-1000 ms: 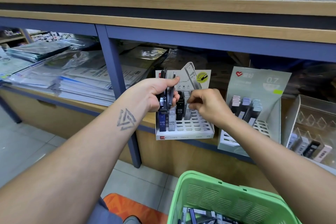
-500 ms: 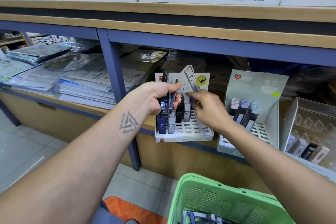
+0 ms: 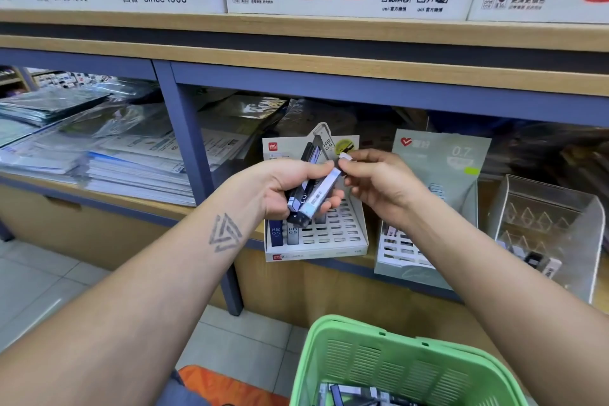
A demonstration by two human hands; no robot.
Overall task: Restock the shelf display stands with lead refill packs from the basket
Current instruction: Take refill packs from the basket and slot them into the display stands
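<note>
My left hand (image 3: 290, 188) grips a small bundle of lead refill packs (image 3: 301, 198), dark and white ones, in front of the white slotted display stand (image 3: 333, 237). My right hand (image 3: 382, 181) pinches the top end of one white pack (image 3: 324, 189) in that bundle. Two packs marked HB 0.5 (image 3: 283, 232) stand in the stand's left slots. The green basket (image 3: 389, 362) sits at the bottom edge with more packs inside.
A grey-green 0.7 display stand (image 3: 438, 158) stands to the right, then a clear acrylic stand (image 3: 543, 217) holding a few packs. Stacks of plastic-wrapped paper (image 3: 125, 161) fill the left shelf bay behind a blue post (image 3: 191, 142). Tiled floor lies below.
Both hands have pulled back from the white stand's slots. My right hand has left the packs in the stand and now pinches a white pack in my left hand's bundle.
</note>
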